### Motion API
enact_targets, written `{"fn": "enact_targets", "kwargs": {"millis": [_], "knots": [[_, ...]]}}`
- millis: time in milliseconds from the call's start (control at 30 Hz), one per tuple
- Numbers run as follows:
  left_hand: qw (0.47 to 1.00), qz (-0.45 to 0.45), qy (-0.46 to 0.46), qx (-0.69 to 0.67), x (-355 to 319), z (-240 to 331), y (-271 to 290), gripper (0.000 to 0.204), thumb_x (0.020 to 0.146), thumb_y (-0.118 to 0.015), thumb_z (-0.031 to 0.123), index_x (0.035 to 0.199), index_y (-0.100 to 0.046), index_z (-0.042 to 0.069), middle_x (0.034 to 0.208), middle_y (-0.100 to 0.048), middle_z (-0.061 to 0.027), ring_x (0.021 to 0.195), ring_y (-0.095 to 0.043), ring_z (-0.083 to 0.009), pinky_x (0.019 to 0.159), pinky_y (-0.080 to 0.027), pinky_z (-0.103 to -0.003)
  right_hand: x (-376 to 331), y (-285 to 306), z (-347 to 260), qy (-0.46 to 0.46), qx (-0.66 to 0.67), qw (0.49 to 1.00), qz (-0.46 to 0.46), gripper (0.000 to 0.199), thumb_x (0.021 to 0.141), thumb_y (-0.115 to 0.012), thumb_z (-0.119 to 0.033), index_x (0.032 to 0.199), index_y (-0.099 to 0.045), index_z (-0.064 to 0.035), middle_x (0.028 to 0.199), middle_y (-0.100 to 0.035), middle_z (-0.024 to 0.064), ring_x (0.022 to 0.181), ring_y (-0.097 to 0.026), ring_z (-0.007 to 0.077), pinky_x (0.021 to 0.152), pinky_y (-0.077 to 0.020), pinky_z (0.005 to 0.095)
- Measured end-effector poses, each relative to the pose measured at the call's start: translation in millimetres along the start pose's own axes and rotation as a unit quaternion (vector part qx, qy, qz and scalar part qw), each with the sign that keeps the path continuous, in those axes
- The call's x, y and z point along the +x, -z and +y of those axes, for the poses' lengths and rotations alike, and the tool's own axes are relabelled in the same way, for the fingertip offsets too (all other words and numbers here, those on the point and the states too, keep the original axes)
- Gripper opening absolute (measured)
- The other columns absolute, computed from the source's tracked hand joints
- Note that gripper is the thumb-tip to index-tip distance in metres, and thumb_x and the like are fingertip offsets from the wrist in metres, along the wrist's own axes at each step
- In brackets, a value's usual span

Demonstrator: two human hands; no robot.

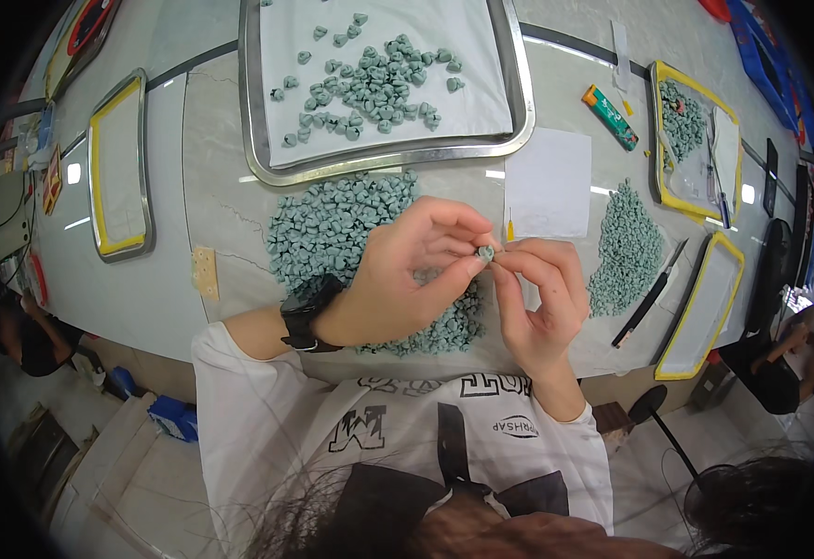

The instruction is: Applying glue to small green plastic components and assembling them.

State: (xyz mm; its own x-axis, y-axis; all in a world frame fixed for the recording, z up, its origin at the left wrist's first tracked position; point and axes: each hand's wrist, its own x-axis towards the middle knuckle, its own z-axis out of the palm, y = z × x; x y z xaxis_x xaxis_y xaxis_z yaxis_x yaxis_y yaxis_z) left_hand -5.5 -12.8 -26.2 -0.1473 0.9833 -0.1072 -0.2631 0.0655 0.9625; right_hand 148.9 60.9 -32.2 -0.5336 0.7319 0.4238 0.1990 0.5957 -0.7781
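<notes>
My left hand [407, 279] pinches one small grey-green bead-like piece [487, 252] between thumb and fingertips, above the table's near edge. My right hand [542, 298] meets it from the right, its fingertips closed on a thin tool whose tip touches the piece; the tool is mostly hidden. A black watch [306, 315] sits on my left wrist. Under my left hand lies a large heap of the same grey-green pieces [332, 228]. A metal tray [384, 158] behind it holds several more pieces on white paper.
A second heap of pieces [626, 247] lies to the right, near a black pen-like tool [649, 296] and a white sheet [549, 184]. Yellow-rimmed trays stand at left [118, 168] and right [700, 312]. A green tube [609, 115] lies at the back. Other people sit at both sides.
</notes>
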Motion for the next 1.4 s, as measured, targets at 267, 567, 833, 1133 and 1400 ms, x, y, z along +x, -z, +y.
{"fn": "enact_targets", "kwargs": {"millis": [267, 567, 833, 1133, 1400], "knots": [[0.989, -0.032, -0.098, 0.106, -2, -5, 2, 0.028, 0.085, -0.055, -0.01, 0.109, -0.043, -0.002, 0.105, -0.06, -0.0154, 0.097, -0.062, -0.0166, 0.083, -0.052, -0.026, -2, 0, -5, 0.025, -0.012, 1.0, 0.008, 0.026, 0.064, -0.069, 0.01, 0.086, -0.063, -0.0019, 0.084, -0.062, 0.0077, 0.071, -0.058, 0.0224, 0.059, -0.0456, 0.0303], [0.998, -0.048, -0.024, 0.016, 14, 17, 19, 0.018, 0.086, -0.053, -0.01, 0.104, -0.052, -0.007, 0.108, -0.059, -0.0171, 0.095, -0.064, -0.0205, 0.085, -0.054, -0.032, 6, 26, 7, -0.023, 0.002, 1.0, 0.008, 0.023, 0.068, -0.066, 0.011, 0.089, -0.063, 0.0008, 0.085, -0.063, 0.0119, 0.072, -0.06, 0.022, 0.062, -0.0471, 0.0284], [0.986, -0.06, 0.075, -0.138, 14, 19, 16, 0.018, 0.087, -0.055, -0.007, 0.105, -0.054, -0.006, 0.106, -0.06, -0.0176, 0.094, -0.064, -0.0225, 0.083, -0.055, -0.033, 2, 21, 11, -0.023, 0.032, 0.999, -0.015, 0.022, 0.071, -0.064, 0.011, 0.09, -0.063, 0.0011, 0.082, -0.063, 0.0119, 0.071, -0.06, 0.0221, 0.062, -0.0468, 0.0286], [0.982, -0.055, 0.092, -0.152, 14, 16, 16, 0.017, 0.086, -0.057, -0.006, 0.101, -0.051, -0.001, 0.101, -0.06, -0.0146, 0.088, -0.063, -0.0161, 0.077, -0.054, -0.028, -2, 20, 9, -0.047, 0.049, 0.997, -0.031, 0.015, 0.076, -0.059, 0.01, 0.088, -0.062, 0.0027, 0.083, -0.062, 0.0119, 0.074, -0.058, 0.0204, 0.067, -0.0452, 0.0274], [0.98, -0.077, 0.08, -0.164, 20, 14, 11, 0.021, 0.086, -0.055, -0.005, 0.096, -0.041, 0.006, 0.098, -0.06, -0.0146, 0.081, -0.058, -0.011, 0.074, -0.051, -0.024, -2, 24, 7, -0.033, 0.032, 0.999, -0.003, 0.021, 0.069, -0.065, 0.01, 0.088, -0.064, 0.0002, 0.078, -0.063, 0.0103, 0.069, -0.059, 0.0235, 0.061, -0.0464, 0.0301]]}}
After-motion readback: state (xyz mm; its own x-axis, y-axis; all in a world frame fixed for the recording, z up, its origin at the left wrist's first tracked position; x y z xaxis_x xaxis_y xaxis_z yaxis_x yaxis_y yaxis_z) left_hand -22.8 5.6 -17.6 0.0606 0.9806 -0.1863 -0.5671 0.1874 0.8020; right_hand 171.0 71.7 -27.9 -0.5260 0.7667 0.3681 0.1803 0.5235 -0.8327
